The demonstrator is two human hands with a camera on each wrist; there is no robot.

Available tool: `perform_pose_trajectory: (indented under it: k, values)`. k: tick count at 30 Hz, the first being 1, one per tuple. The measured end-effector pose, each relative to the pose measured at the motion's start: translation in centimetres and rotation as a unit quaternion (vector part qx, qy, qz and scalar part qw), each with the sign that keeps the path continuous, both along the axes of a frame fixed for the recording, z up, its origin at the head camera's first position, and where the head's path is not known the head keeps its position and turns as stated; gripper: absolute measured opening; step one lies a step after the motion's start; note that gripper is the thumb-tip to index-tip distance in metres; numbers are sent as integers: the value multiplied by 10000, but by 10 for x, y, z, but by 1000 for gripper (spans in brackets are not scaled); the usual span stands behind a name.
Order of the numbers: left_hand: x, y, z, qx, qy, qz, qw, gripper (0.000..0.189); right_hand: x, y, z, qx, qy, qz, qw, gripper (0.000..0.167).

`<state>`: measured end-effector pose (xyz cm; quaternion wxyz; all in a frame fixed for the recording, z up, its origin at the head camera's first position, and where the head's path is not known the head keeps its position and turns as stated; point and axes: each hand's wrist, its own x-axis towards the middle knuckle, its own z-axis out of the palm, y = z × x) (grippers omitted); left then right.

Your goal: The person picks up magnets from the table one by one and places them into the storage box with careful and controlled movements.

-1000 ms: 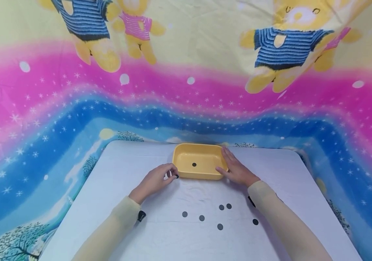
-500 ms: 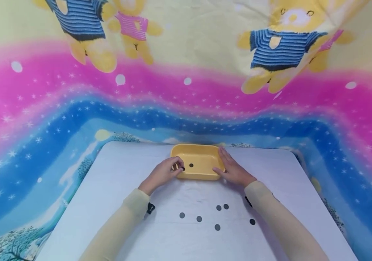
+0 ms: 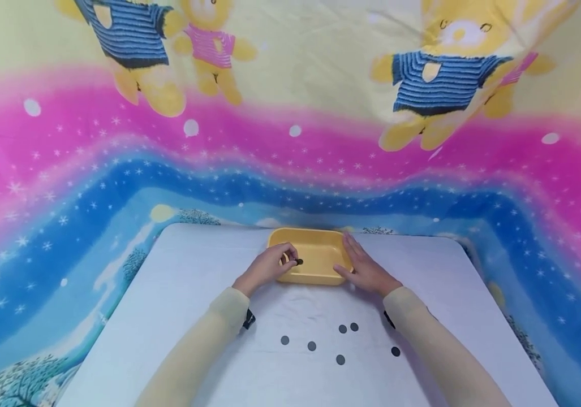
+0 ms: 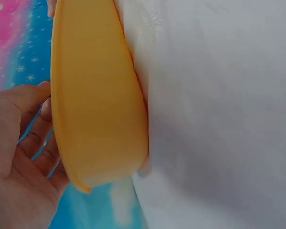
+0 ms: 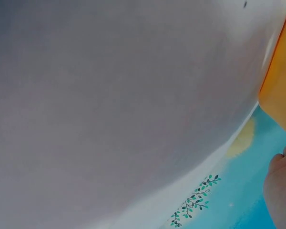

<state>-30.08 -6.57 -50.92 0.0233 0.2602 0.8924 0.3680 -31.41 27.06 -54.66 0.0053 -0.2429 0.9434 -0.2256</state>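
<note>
My left hand [image 3: 270, 263] reaches over the left front rim of a yellow rectangular tray [image 3: 315, 279]. Its thumb and fingertips pinch a small black disc, right beside or over another black disc [image 3: 300, 262] in the tray; the two overlap in the head view. My right hand [image 3: 369, 271] rests against the tray's right end, fingers straight along the rim and thumb across the front corner. From the left wrist, the tray's outer wall [image 4: 100, 95] hides the left fingertips. Only a bit of the right hand [image 5: 281, 186] shows at the right wrist view's edge.
Several dark round discs lie on the white table nearer the body, among them one disc [image 3: 284, 340] at left and one disc [image 3: 395, 351] at right. A printed cloth [image 3: 295, 186] hangs behind the table's back edge, close to the tray.
My left hand has moved right and slightly up, from outside the tray's left front corner to over its inside, carrying the disc. The right hand has stayed at the tray's right end.
</note>
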Motion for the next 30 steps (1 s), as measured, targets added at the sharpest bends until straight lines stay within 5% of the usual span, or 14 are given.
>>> perform_pose_trajectory:
  k: [8, 19, 30]
  values:
    - [-13, 9, -11, -209, -120, -95, 9997, 5, 1, -2, 0, 22, -32, 53, 10000, 101]
    - [-23, 25, -6, -453, -319, -61, 9984, 5, -1, -1, 1, 61, 23, 35, 10000, 102]
    - [-34, 30, -13, -463, -834, -147, 9953, 6, 1, -3, 3, 107, -9, 11, 9999, 101]
